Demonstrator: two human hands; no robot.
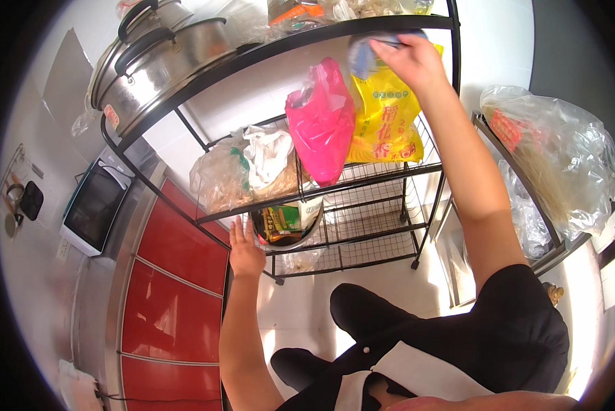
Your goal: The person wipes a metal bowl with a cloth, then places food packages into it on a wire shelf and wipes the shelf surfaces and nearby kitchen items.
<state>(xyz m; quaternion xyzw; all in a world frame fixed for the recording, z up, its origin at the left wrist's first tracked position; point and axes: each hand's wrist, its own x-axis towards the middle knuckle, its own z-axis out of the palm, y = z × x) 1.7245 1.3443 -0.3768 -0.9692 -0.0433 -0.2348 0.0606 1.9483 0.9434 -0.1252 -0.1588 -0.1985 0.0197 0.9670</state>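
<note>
My right hand (415,61) is closed on a blue-grey cloth (364,56), blurred, just beneath the front rail of the top shelf. Right below the cloth a yellow plastic bag (384,113) with red printing stands upright in the wire basket level. Beside it leans a knotted pink plastic bag (321,120). My left hand (247,251) is lower down, fingers extended and holding nothing, near the left frame of the black wire rack (379,177). Whether its fingertips touch the rack is unclear. Next to it, a round container (315,231) holds green and dark packets (281,221).
Steel pots (184,49) with black handles and filled plastic bags crowd the rack's top. Clear and white bags (266,154) sit at the middle level's left. Red cabinets (176,308) and a microwave (99,205) line the left. A large clear bag (564,154) rests on a right-hand stand.
</note>
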